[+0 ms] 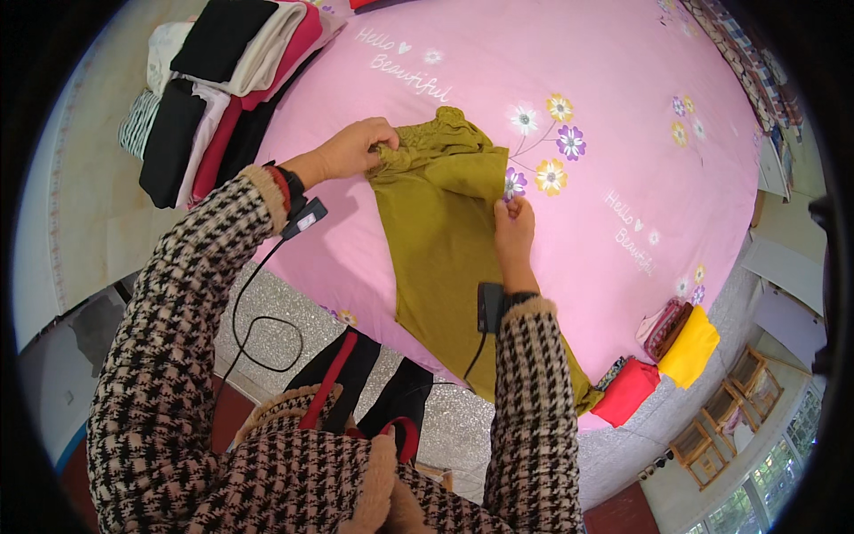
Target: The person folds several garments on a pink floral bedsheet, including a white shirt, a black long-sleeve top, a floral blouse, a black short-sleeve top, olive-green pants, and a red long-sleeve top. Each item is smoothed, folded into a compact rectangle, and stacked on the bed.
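An olive-green garment (440,233) with a gathered, elastic-looking edge at its top lies across a pink printed bed sheet (467,40). My left hand (363,147) grips its gathered upper left corner between thumb and fingers. At the right edge of the garment, my right hand (515,217) has its fingers bent and pinches the cloth. The garment's lower part runs down under my right forearm towards the bed's near right edge. Both wrists bear a small black device with a cable.
Folded clothes, black, white and crimson (220,87), are stacked at the upper left. A folded red cloth (626,392) and a yellow one (688,347) lie at the bed's lower right, beside other folded pieces. A cable (267,367) loops down from my left wrist. Wooden stools (707,434) stand beyond, at the right.
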The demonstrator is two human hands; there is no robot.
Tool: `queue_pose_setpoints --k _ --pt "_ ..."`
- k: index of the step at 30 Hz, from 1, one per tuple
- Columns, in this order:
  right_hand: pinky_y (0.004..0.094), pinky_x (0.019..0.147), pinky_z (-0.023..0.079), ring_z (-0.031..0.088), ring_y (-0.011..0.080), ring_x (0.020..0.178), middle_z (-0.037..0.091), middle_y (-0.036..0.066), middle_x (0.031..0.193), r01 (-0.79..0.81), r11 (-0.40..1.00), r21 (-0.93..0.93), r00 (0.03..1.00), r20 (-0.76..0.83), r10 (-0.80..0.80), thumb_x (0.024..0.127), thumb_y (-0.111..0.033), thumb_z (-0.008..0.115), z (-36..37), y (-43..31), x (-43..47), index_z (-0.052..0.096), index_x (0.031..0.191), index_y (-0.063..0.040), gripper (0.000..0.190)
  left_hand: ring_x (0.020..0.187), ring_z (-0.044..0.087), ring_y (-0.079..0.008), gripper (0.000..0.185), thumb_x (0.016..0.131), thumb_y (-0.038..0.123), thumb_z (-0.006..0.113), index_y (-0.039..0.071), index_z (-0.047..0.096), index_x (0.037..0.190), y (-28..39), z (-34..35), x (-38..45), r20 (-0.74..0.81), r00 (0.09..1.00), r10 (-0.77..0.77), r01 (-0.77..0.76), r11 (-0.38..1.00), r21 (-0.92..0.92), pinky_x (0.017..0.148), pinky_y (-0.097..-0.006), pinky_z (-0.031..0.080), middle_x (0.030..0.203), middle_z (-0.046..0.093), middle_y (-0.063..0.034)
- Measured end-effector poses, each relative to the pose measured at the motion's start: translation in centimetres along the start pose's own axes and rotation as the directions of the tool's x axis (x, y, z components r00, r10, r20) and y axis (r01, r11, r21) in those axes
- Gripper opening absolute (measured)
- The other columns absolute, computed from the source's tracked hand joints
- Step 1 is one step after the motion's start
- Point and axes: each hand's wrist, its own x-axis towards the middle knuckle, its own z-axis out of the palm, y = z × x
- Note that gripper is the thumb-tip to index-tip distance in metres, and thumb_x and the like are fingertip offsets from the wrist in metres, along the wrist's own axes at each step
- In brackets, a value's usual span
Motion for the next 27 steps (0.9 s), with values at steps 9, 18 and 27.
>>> queue_pose_setpoints --k 9,18,27 --pt "0.0330 0.074 0.044 0.054 0.0205 0.085 0.057 0.010 0.093 0.117 0.991 -0.067 0.991 0.080 -0.111 0.085 -0.007 0.064 -1.6 -5.3 -3.7 0.058 0.097 0.001 0.015 0.097 0.055 -0.0241 0.025 0.073 -0.008 0.055 0.003 0.053 0.095 1.7 -0.6 -2.0 0.048 0.991 -0.127 0.132 0.983 -0.130 0.088 -0.0314 0.044 0.101 0.057 -0.0083" --pt "0.0426 0.093 0.038 0.048 0.0339 0.106 0.054 0.015 0.111 0.347 0.899 -0.266 0.938 0.118 -0.327 0.082 0.000 0.059 -0.1 -5.7 -4.6 0.053 0.110 -0.004 0.029 0.106 0.053 -0.0272 0.023 0.070 -0.005 0.055 0.003 0.054 0.091 3.9 -2.1 -0.3 0.178 0.975 0.133 -0.171 0.961 0.219 0.092 -0.0380 0.041 0.111 0.056 -0.0078" --pt "0.0429 0.091 0.039 0.050 0.0281 0.102 0.056 0.007 0.099 0.668 0.441 -0.599 0.741 0.481 -0.469 0.079 -0.007 0.057 2.6 -7.7 -1.3 0.057 0.109 -0.008 0.031 0.134 0.034 -0.0268 0.013 0.066 -0.004 0.060 0.001 0.065 0.077 5.8 -0.8 5.1 0.367 0.801 0.472 -0.597 0.677 0.431 0.108 -0.0418 0.033 0.137 0.048 -0.0095"
